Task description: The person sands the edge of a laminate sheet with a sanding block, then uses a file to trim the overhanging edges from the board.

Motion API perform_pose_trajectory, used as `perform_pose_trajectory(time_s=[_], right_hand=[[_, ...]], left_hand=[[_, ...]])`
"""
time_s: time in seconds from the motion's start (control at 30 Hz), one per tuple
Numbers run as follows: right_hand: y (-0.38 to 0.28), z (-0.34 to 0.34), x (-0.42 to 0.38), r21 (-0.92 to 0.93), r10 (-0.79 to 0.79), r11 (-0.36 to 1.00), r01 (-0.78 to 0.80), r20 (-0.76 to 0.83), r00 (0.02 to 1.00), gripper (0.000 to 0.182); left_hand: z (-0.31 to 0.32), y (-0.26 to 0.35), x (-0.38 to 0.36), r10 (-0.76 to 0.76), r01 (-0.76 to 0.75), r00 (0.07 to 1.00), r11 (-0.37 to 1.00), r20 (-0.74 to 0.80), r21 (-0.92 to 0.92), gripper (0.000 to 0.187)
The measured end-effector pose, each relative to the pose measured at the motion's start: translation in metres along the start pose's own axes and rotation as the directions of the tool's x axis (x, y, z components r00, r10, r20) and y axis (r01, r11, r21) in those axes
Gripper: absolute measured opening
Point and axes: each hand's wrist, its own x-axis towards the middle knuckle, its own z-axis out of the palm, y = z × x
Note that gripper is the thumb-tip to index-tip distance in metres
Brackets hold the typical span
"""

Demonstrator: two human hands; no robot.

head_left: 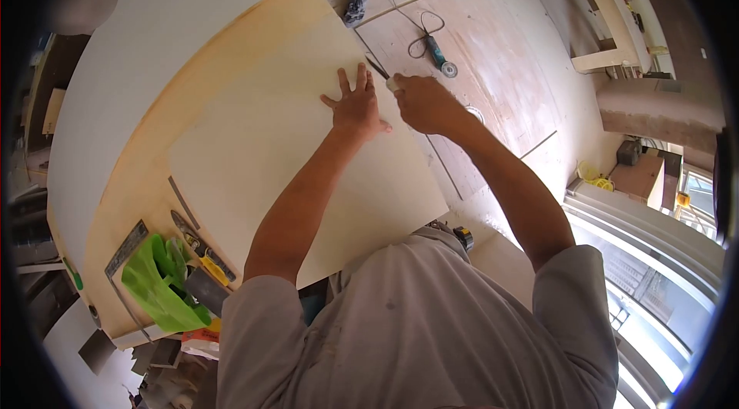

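Note:
My left hand (357,106) lies flat with spread fingers on a pale board (308,170), close to its right-hand edge. My right hand (425,104) is closed around the pale handle of a slim, dark-bladed hand tool (378,69). That blade points away from me along the board's edge, just right of my left fingertips; I cannot tell whether it is a file or a knife. The board rests over a larger wooden sheet (115,232), its near edge at my waist.
An angle grinder (439,55) with its cord lies on the floor panels to the right. At left are a green bag (154,286), a yellow-handled tool (214,269) and a metal square (127,247). Another person's leg and shoe (356,9) stand beyond the board. A tape measure (463,237) sits by my waist.

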Motion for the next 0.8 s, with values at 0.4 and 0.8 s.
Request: perform_pose_trajectory(time_s=[0.4, 0.8], right_hand=[[0.0, 0.015, -0.039, 0.046, 0.038, 0.998, -0.039, 0.006, 0.999, 0.04], [0.01, 0.031, -0.061, 0.009, 0.098, 0.995, -0.099, 0.076, 0.992, 0.042]], left_hand=[[0.0, 0.003, 0.003, -0.017, 0.017, 1.0, 1.0, 0.016, 0.024, 0.121], [0.003, 0.002, 0.004, -0.021, 0.021, 0.999, 0.999, 0.026, 0.028, 0.119]])
